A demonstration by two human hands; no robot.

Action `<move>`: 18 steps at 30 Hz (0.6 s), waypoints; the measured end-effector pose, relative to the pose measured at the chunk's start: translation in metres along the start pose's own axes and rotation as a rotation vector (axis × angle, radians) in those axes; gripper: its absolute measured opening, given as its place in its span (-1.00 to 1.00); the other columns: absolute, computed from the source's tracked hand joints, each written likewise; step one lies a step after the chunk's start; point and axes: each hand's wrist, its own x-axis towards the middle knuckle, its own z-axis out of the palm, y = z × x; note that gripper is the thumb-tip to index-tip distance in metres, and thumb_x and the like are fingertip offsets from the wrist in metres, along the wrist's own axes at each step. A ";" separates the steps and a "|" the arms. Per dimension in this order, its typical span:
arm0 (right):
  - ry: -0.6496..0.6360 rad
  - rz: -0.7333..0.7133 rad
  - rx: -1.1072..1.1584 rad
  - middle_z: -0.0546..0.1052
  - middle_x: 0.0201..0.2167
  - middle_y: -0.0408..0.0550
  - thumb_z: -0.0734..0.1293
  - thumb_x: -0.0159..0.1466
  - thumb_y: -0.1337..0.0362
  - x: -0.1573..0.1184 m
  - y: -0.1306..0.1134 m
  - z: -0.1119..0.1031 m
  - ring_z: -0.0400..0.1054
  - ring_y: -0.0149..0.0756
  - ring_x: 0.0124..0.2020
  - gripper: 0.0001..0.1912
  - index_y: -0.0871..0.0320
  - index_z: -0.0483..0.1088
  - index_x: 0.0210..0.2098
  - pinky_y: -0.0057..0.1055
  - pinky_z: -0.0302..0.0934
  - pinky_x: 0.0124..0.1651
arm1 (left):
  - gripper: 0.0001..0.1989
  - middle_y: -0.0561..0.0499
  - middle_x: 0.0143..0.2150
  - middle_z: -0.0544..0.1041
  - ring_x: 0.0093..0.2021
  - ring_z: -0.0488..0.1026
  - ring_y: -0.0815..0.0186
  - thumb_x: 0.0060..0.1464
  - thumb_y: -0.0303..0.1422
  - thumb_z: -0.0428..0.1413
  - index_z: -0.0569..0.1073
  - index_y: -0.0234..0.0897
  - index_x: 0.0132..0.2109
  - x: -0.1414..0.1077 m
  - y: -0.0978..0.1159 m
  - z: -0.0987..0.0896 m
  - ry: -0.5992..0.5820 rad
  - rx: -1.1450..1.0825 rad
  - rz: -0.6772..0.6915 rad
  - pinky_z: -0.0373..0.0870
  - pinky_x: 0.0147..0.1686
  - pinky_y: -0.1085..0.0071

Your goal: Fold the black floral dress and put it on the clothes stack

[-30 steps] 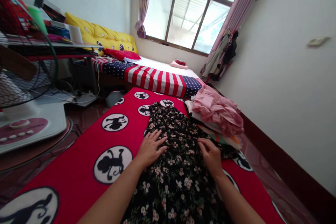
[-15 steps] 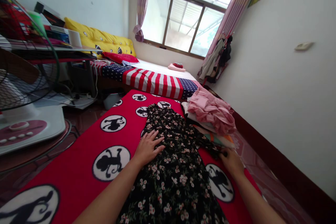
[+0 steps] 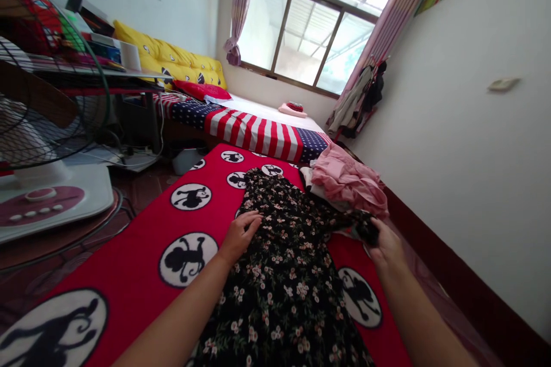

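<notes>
A black dress with a small floral print (image 3: 279, 275) is spread out on a red blanket with monkey figures in white circles (image 3: 133, 264). My left hand (image 3: 241, 236) is at the dress's left edge near the waist, with its fingers drawn together on the fabric; the fingertips are partly hidden. At the right, my right hand (image 3: 386, 243) grips the end of the dress's sleeve, which is raised off the blanket and stretched sideways. Just beyond that sleeve sits a heap of folded clothes topped by a crumpled pink garment (image 3: 348, 180).
A fan (image 3: 47, 195) stands close on the left, before a cluttered desk (image 3: 124, 81). Beyond the blanket is a bed with a stars-and-stripes cover (image 3: 258, 132). A grey bucket (image 3: 187, 159) is on the floor between them. Clothes hang (image 3: 359, 97) by the right wall.
My right hand has lifted the sleeve end upward. My left hand's spread fingers have drawn together and shifted slightly toward the dress's left edge. The view has tilted slightly.
</notes>
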 end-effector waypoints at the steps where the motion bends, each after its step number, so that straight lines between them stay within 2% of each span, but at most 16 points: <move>1: -0.082 -0.012 0.026 0.54 -0.39 -0.10 0.42 -0.10 0.18 -0.020 -0.009 0.014 0.45 -0.24 -0.35 -0.69 0.13 0.40 -0.35 -0.29 0.39 -0.32 | -0.58 -0.11 0.07 0.52 0.13 0.40 0.18 0.23 -0.08 -0.06 0.55 -0.24 -0.06 0.000 0.000 -0.002 0.039 -0.083 -0.025 0.23 0.19 0.18; 3: -0.581 -0.105 0.017 0.49 0.02 -0.02 0.41 0.04 0.13 -0.063 -0.027 0.035 0.41 -0.16 -0.01 -0.48 0.05 0.36 0.00 -0.20 0.37 -0.05 | -0.50 -0.12 0.05 0.53 0.11 0.41 0.18 0.25 -0.04 -0.12 0.47 -0.28 0.06 -0.001 -0.002 -0.007 0.079 -0.242 -0.080 0.25 0.18 0.17; 4: -0.748 -0.180 -0.031 0.40 0.14 -0.01 0.42 0.07 0.12 -0.083 -0.033 0.040 0.33 -0.13 0.11 -0.42 0.01 0.31 0.08 -0.18 0.32 0.05 | -0.46 -0.13 0.05 0.53 0.10 0.42 0.17 0.25 -0.02 -0.15 0.42 -0.29 0.11 -0.002 -0.002 -0.009 0.098 -0.303 -0.110 0.27 0.16 0.17; 6: -0.881 -0.303 -0.188 0.30 0.24 -0.02 0.39 0.14 0.10 -0.113 -0.036 0.034 0.21 -0.13 0.22 -0.44 -0.02 0.29 0.12 -0.15 0.22 0.17 | -0.39 -0.15 0.03 0.53 0.08 0.44 0.14 0.25 0.03 -0.20 0.39 -0.32 0.14 -0.002 -0.004 -0.012 0.146 -0.366 -0.159 0.30 0.13 0.15; 8: -0.826 -0.351 -0.375 0.31 0.23 -0.01 0.35 0.18 0.07 -0.129 -0.024 0.012 0.20 -0.12 0.23 -0.54 0.00 0.35 0.06 -0.14 0.18 0.20 | -0.39 -0.15 0.06 0.51 0.11 0.41 0.12 0.23 0.05 -0.18 0.40 -0.32 0.12 -0.002 -0.004 -0.014 0.192 -0.391 -0.178 0.29 0.13 0.17; 10: -0.677 -0.343 -0.535 0.38 0.16 0.02 0.32 0.18 0.02 -0.131 -0.001 -0.022 0.25 -0.08 0.18 -0.58 0.03 0.41 -0.02 -0.11 0.21 0.18 | -0.40 -0.15 0.06 0.50 0.11 0.40 0.12 0.18 0.04 -0.08 0.36 -0.32 0.14 -0.001 -0.003 -0.015 0.201 -0.433 -0.203 0.30 0.12 0.20; 14: -0.364 -0.319 -0.748 0.45 0.07 0.08 0.32 0.07 -0.09 -0.123 0.051 -0.098 0.30 0.03 0.13 -0.49 0.07 0.46 -0.10 -0.06 0.22 0.16 | -0.34 -0.21 0.03 0.51 0.04 0.46 0.11 0.08 0.00 0.08 0.26 -0.36 0.19 0.001 -0.002 -0.012 0.175 -0.470 -0.250 0.36 0.05 0.21; 16: -0.302 -0.245 -0.833 0.49 0.01 0.12 0.34 0.01 -0.12 -0.124 0.071 -0.128 0.37 0.05 0.06 -0.42 0.10 0.45 -0.09 -0.08 0.28 0.10 | -0.33 -0.23 0.08 0.47 0.07 0.45 0.11 0.05 -0.03 0.12 0.24 -0.33 0.20 -0.001 -0.002 -0.009 0.153 -0.372 -0.197 0.35 0.08 0.19; 18: -0.285 -0.179 -0.876 0.53 -0.08 0.13 0.37 -0.03 -0.12 -0.129 0.085 -0.149 0.44 0.03 -0.06 -0.38 0.12 0.45 -0.08 -0.14 0.35 0.01 | -0.31 -0.20 0.13 0.43 0.13 0.39 0.09 -0.03 -0.11 0.22 0.25 -0.26 0.20 -0.005 -0.002 -0.005 0.129 -0.165 -0.106 0.29 0.14 0.15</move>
